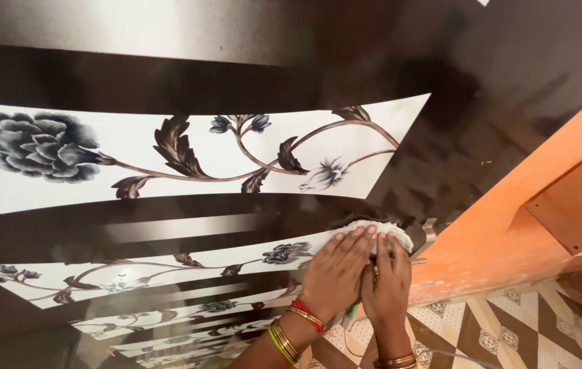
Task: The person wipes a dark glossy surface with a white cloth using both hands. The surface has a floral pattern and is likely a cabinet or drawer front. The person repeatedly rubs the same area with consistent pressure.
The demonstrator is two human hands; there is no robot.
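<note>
Glossy dark laminate with white floral bands makes up the biggest thing in view, a cabinet door panel (168,150) that fills everything from nine o'clock through twelve and over to about two o'clock. Its white strips carry grey roses and brown leafy stems, and the lower bands repeat, smaller, toward seven o'clock.

Next in size is the orange wooden frame (509,232), which runs diagonally from the three o'clock edge down toward the centre and has a recessed box shape at about three o'clock. Below it, at five o'clock, lies the patterned tile floor (509,328), with brown and cream diamonds.

Both hands sit just below centre, at about six o'clock. The left hand (335,273) lies flat with its fingers together and stretched, pressing on a white cloth (380,229); red, gold and green bangles ring its wrist. The right hand (386,280) is just beside it, touching it, fingers also laid straight and close, their tips on the same cloth. Neither hand is curled around the cloth; both press it against the dark panel near the frame's edge.

Smallest, a metal handle (429,232) pokes out at the cloth's three o'clock side, touching the frame.
</note>
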